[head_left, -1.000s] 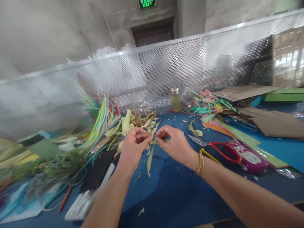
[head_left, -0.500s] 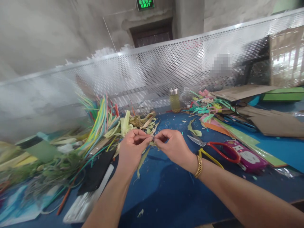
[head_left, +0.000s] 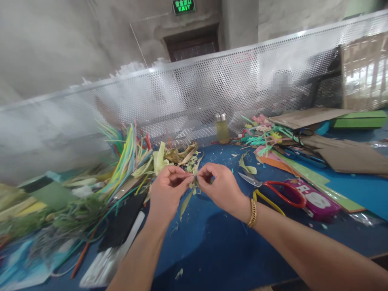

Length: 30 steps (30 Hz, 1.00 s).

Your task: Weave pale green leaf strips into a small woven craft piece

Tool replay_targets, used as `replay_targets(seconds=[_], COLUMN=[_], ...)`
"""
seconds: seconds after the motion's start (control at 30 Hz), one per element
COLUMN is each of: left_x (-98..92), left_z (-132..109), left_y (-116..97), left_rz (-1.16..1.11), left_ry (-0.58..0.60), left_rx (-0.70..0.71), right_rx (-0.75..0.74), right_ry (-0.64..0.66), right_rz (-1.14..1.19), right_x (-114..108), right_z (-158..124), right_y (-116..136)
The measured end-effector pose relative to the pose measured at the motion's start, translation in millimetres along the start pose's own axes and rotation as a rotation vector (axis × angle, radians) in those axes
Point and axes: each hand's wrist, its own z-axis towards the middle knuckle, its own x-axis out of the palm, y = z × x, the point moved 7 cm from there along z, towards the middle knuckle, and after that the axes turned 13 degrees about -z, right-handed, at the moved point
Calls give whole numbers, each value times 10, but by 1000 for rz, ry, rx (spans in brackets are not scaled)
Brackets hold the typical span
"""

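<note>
Pinching fingers (head_left: 184,184), EXIT sign (head_left: 183,6) beyond

Left hand (head_left: 166,188) and right hand (head_left: 222,185) nearly meet above blue bench (head_left: 200,254), both pinching a small piece, mostly hidden. Pale green strip (head_left: 185,205) hangs just below. Gold bracelet (head_left: 252,213) on right wrist. Scissors (head_left: 297,199) lie beside purple packet (head_left: 321,203). Capped bottle (head_left: 222,132) upright, near perforated panel (head_left: 194,95). Coloured stems (head_left: 129,149) bundled beyond left hand.
</note>
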Motion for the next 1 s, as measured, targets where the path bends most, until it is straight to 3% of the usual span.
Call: replay_targets(seconds=[0.33,0.73,1.0], left_x=[20,38,61], left_z=[-25,-84,-126], left_y=[-81,-169,-178], left_rz=[93,202,37], left_ry=[12,-38,-101], left_rx=[56,153,202], right_rx=[-67,-157,-141], right_ry=[-22,-61,-53], right_rz=[-152,-159,-109], right_x=[-54,-82,-66], right_z=[-4,-29,-46], right_y=[101,183,200])
